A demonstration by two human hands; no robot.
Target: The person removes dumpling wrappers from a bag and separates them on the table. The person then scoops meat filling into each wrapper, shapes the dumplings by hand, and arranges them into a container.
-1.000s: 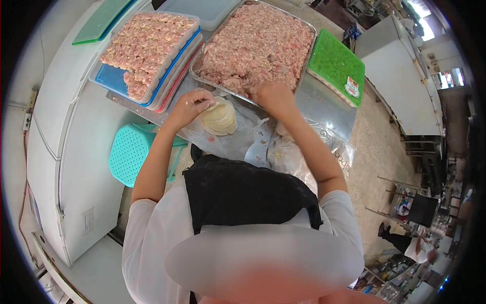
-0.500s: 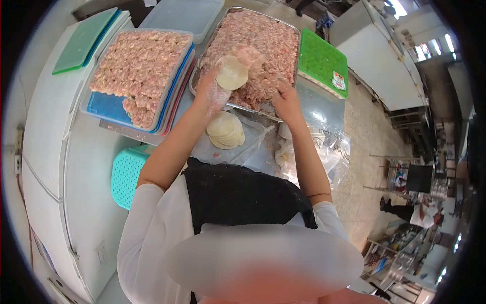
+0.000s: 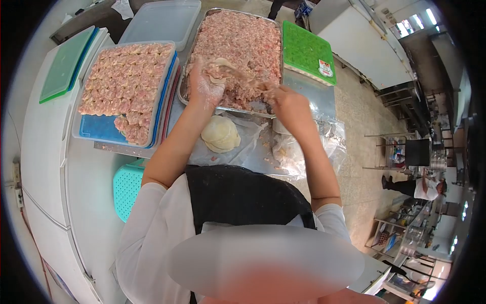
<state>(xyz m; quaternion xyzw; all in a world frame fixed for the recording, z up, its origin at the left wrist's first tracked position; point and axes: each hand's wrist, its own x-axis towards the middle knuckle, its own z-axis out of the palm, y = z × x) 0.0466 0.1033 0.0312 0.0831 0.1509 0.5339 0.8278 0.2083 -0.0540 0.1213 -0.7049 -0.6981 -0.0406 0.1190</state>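
Left hand (image 3: 205,92) half-open cupping dough (image 3: 218,80), right hand (image 3: 293,107) curled, grip unclear; leaning in could snag plastic (image 3: 246,139) near counter's (image 3: 319,99) near edge.

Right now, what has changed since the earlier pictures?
The left hand has left the stack of pale, round dough wrappers, moved forward over the metal tray of pink minced meat, and now holds one wrapper. The right hand stays by the tray; the stack remains.
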